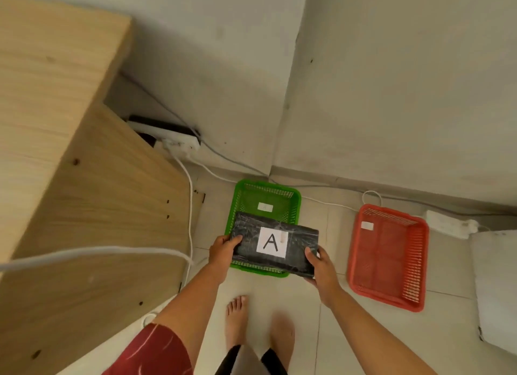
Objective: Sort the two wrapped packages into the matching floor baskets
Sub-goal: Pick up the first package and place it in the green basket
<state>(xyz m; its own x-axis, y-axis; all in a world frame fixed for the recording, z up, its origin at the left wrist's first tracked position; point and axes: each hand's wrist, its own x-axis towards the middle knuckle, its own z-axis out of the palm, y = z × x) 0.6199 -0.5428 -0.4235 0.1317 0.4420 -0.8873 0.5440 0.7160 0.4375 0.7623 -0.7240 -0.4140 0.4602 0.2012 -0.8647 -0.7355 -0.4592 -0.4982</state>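
A black wrapped package (299,244) with a white label reading "A" is held flat over the green floor basket (240,198). My left hand (223,248) grips its left end and my right hand (321,265) grips its right end. The green basket has a small white tag on its floor; the package hides most of its near half. To the right, apart from it, the red floor basket (389,257) lies on the tiles with a small white tag inside. Only one package is in view.
A wooden cabinet (84,179) fills the left side. A white power strip (179,142) and cables (190,206) lie by the wall. A white cushion-like object (495,285) is at the right edge. My bare feet (237,318) stand on the tiles below the baskets.
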